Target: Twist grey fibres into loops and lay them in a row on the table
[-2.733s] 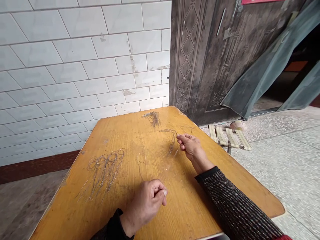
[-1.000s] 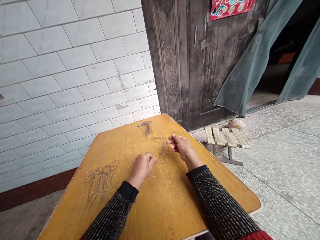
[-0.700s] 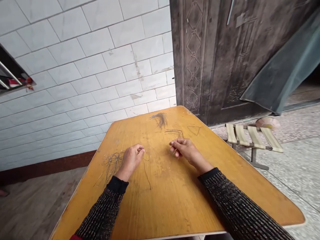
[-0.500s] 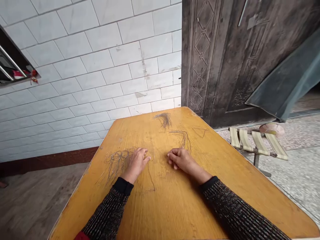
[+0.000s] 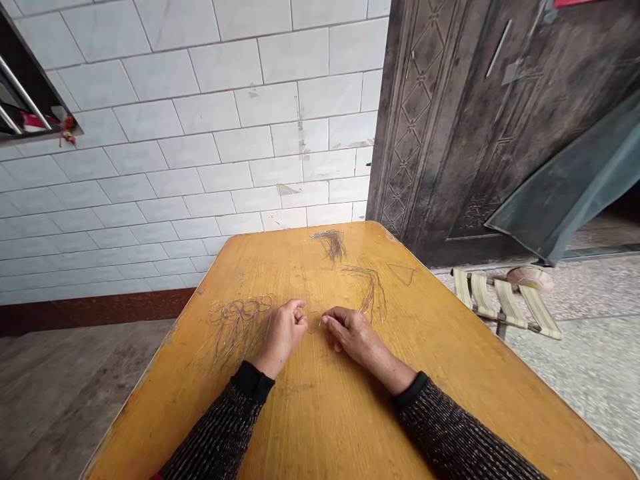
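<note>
My left hand [image 5: 285,335] is closed with its thumb and fingertips pinched together, just right of a bundle of looped thin wires [image 5: 240,313]. Facing it, my right hand [image 5: 354,335] pinches as well, its fingertips pointing left. A thin wire [image 5: 314,323] curves through the narrow gap between both sets of fingertips; most of it is too fine or hidden to follow. Beyond my right hand lie several bent wires [image 5: 373,280], close to its knuckles.
A denser bunch of wires [image 5: 333,243] lies near the far edge of the wooden table [image 5: 320,427]. One bent wire [image 5: 401,273] rests near the right edge. A tiled wall [image 5: 225,147] stands behind, with a strapped folding stool [image 5: 505,303] on the right.
My hands have come closer together, and my left fingers have closed from a looser pose. The wire tail that hung below my left hand no longer shows. The view has shifted slightly.
</note>
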Available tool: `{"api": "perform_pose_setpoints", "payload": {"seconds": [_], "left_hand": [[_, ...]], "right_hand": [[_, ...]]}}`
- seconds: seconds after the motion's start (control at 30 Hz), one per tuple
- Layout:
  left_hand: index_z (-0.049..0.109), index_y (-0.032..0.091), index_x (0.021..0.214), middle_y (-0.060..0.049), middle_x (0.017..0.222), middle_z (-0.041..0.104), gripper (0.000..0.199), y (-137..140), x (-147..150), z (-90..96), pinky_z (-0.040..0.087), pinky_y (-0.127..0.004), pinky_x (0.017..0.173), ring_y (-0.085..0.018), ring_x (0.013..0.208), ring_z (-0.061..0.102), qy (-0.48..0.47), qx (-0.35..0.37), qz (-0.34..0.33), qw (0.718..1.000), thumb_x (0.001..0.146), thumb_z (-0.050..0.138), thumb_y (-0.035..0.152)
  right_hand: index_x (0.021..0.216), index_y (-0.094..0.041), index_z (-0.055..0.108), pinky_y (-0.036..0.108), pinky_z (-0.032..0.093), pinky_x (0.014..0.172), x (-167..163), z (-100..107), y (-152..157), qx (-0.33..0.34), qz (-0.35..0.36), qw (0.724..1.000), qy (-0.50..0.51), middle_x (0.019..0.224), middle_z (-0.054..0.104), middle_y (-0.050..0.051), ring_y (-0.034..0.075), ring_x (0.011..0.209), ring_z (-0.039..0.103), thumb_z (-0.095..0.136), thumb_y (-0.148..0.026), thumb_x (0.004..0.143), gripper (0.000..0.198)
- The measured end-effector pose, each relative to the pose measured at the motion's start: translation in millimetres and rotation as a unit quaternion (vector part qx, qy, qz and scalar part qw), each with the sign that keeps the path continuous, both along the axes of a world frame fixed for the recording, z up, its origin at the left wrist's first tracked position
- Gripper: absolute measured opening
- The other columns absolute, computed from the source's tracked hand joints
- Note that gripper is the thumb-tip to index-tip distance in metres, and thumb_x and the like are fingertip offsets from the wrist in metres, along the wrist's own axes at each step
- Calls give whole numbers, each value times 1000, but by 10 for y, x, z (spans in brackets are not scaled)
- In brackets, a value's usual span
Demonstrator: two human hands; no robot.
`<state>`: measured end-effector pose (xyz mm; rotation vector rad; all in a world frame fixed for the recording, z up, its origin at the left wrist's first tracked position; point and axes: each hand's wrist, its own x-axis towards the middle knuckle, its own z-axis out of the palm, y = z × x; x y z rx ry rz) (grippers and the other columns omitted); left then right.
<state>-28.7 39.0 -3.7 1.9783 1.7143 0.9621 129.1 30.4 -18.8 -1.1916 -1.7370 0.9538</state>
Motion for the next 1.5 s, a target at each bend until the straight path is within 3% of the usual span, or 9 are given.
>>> {"api": "perform_pose_setpoints", "payload": {"seconds": [0.17,0.23,0.4,0.6,0.83,1.07,1.23,1.37,1.5], "left_hand": [[58,13,94,2,61,54,24,-82,58,21,38,-20,51,-8,51,47,-114,-72,-45,990,71,50,12],[57,12,92,3,60,52,21,-119,66,18,35,-18,46,-6,46,43,-198,-133,-85,967,72,51,16],[55,12,90,3,65,50,28,-208,92,31,27,-17,44,-3,46,37,-428,-304,-223,822,66,64,25],[54,14,81,0,75,52,21,-278,166,68,27,-16,45,-2,49,38,-500,-351,-291,736,67,66,24],[53,15,76,1,72,48,22,-287,176,72,26,-15,44,-2,49,35,-526,-360,-294,712,67,68,27],[53,14,81,0,76,51,16,-295,170,80,28,-15,46,-3,53,39,-526,-349,-306,713,73,64,23],[55,15,88,-1,77,51,18,-281,172,37,31,-16,49,-6,60,44,-526,-346,-249,736,74,62,24],[56,15,85,-1,78,50,27,-279,171,8,34,-19,53,-8,63,45,-549,-313,-200,749,74,60,40],[59,15,79,-2,79,53,26,-295,173,7,37,-22,63,-11,73,49,-536,-286,-218,764,71,66,38]], "right_hand": [[85,-15,58,19,33,40,-3,17,10,-43,-14,993,107,54,55,-3,7,37,47,53,-30,76,19],[88,-15,60,19,32,40,12,53,1,-50,1,989,143,52,54,-4,7,36,45,55,-31,74,22],[68,-16,57,18,28,38,55,178,-60,-85,41,979,182,41,49,-5,6,35,39,57,-37,74,23],[77,-15,59,18,36,42,105,336,-169,-104,102,963,225,46,53,-4,6,39,46,58,-40,74,25],[78,-16,63,20,44,51,179,356,-184,-102,163,951,243,57,62,-1,8,49,55,58,-38,76,23],[70,-15,58,18,40,45,136,367,-177,-109,123,958,236,50,58,-2,6,43,51,58,-38,75,23],[64,-16,52,17,33,38,126,299,-139,-105,67,963,237,44,51,-5,5,36,44,58,-40,72,26],[62,-17,50,18,33,37,157,215,-90,-130,19,965,227,42,51,-5,5,34,42,58,-41,71,27],[60,-16,51,17,34,37,170,178,-70,-162,21,954,251,44,53,-4,5,35,44,59,-40,70,28]]}}
